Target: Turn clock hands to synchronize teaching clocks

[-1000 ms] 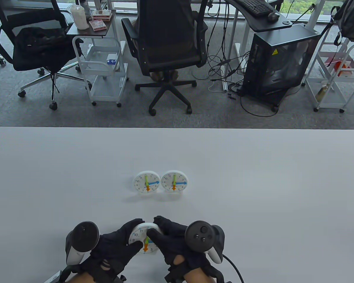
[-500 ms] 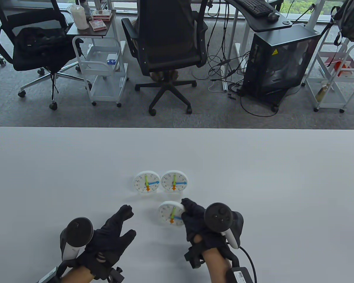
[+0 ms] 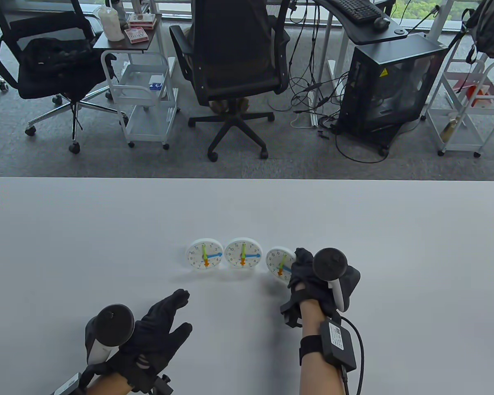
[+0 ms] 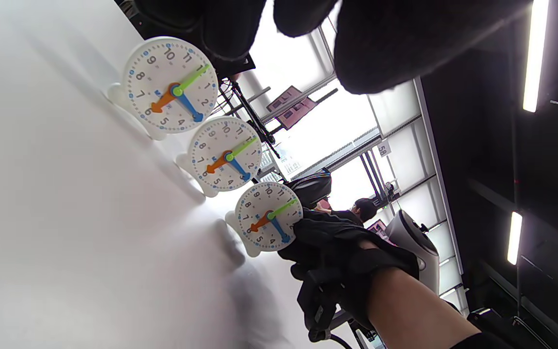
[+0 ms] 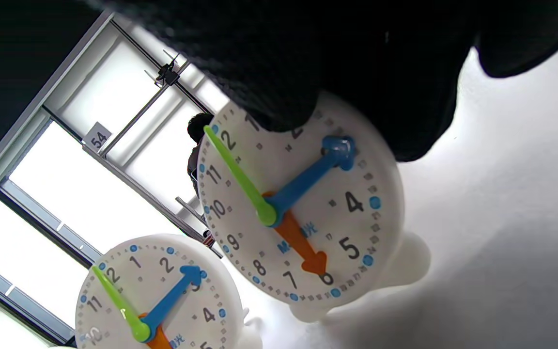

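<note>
Right of the two standing clocks [image 3: 224,255], my right hand [image 3: 306,273] grips the third clock [image 3: 279,264]; left hand [image 3: 158,325] lies released, nearer me.

Three clocks [image 3: 243,254] in a tight row — open table [image 3: 107,230] all around.

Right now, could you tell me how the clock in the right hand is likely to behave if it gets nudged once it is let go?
The third clock looks like rigid, light plastic, so the right hand probably moves it easily. It stands on two small feet, so a push near the top could tip it. The smooth white table may let it slide.
</note>
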